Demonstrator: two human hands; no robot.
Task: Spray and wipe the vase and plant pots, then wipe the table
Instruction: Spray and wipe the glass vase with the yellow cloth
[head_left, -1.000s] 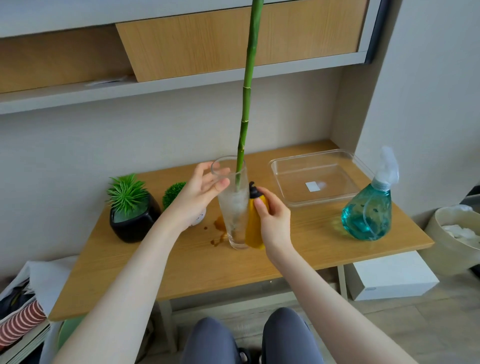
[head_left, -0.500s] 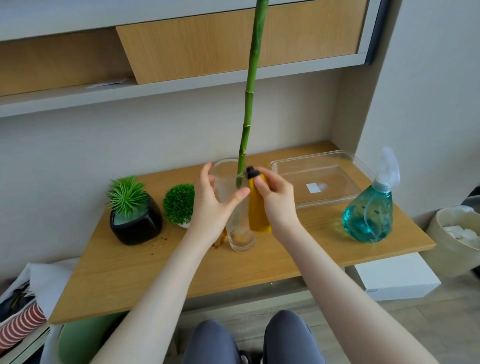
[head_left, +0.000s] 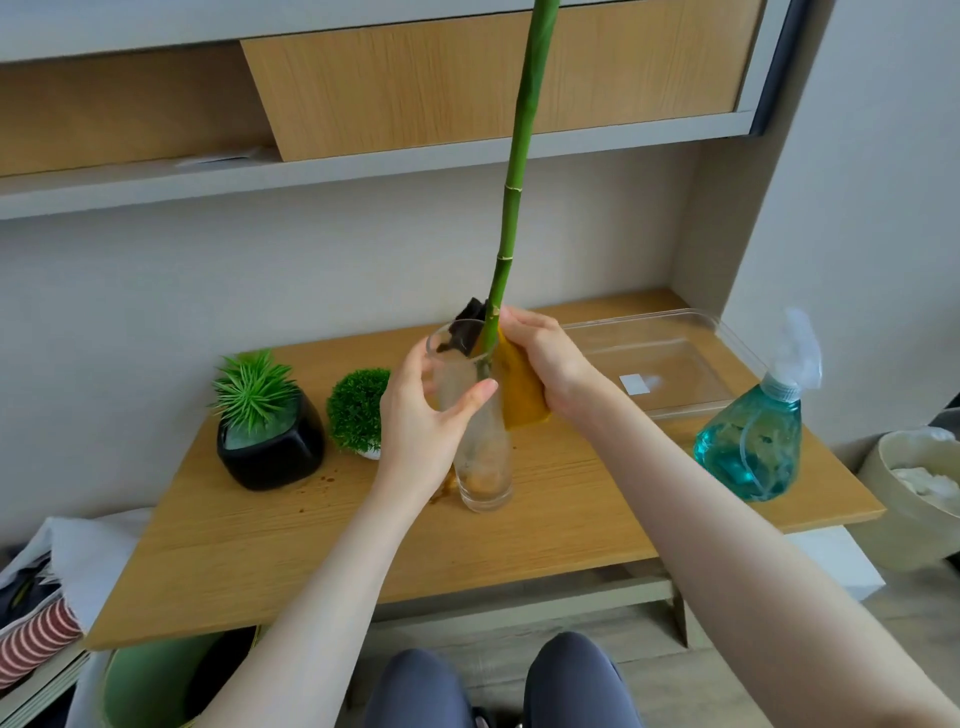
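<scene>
The left hand (head_left: 423, 415) is curling around the upper part of the tall clear glass vase (head_left: 475, 415), thumb across the near side, steadying it so it cannot tip under the wiping. The right hand (head_left: 540, 358) is gripping a yellow cloth with a dark underside (head_left: 522, 402) and pressing it against the vase's right wall near the rim, where the dark edge is folding over the lip beside the long green bamboo stalk (head_left: 511, 208) standing in the glass. The vase is resting on the light wooden table (head_left: 571, 519), its base sitting by brown spill marks (head_left: 324, 478). To the left are standing a black pot with a spiky green plant (head_left: 267, 447) and a small round green bush in a white pot (head_left: 358, 410), probably awaiting their turn. A clear plastic tray (head_left: 675, 364) and a teal spray bottle (head_left: 753, 441) are sitting to the right, within easy reach.
</scene>
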